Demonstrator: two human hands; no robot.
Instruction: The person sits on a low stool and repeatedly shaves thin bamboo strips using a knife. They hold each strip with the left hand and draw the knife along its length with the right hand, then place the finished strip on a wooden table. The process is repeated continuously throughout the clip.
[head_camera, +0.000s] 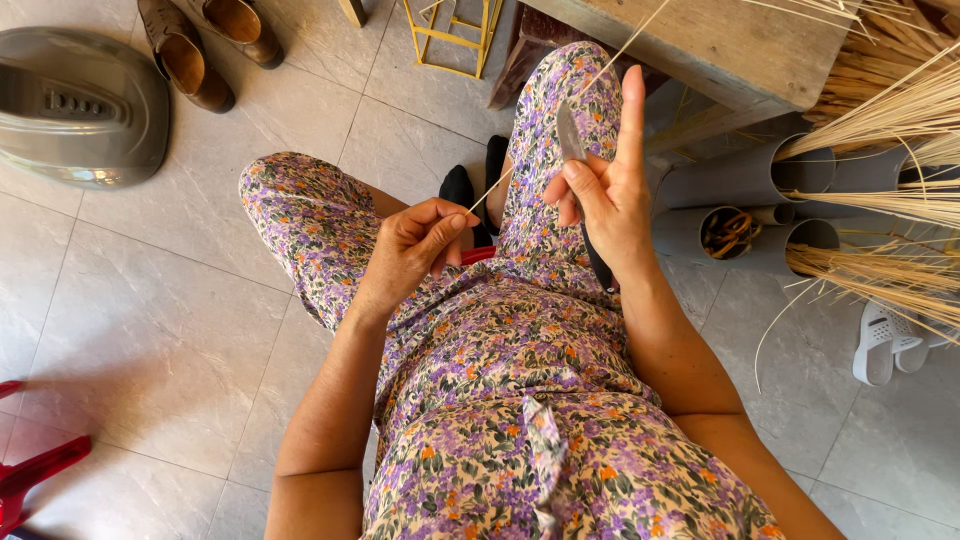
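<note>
My left hand (412, 248) pinches the lower end of a thin pale straw strand (560, 115) between thumb and fingers, above my lap in a floral dress. The strand runs up and to the right, past my right hand. My right hand (603, 190) grips a small knife (572, 140) with a dark handle, its grey blade pointing up beside the strand. The right index finger sticks straight up.
Grey plastic pipes (745, 180) lie at my right, holding bundles of straw stalks (900, 110). A wooden bench (720, 45) stands ahead, a yellow metal frame (450, 30) behind it. A grey fan base (80, 105) and brown shoes (195, 50) sit at the left, white sandals (885, 340) at the right.
</note>
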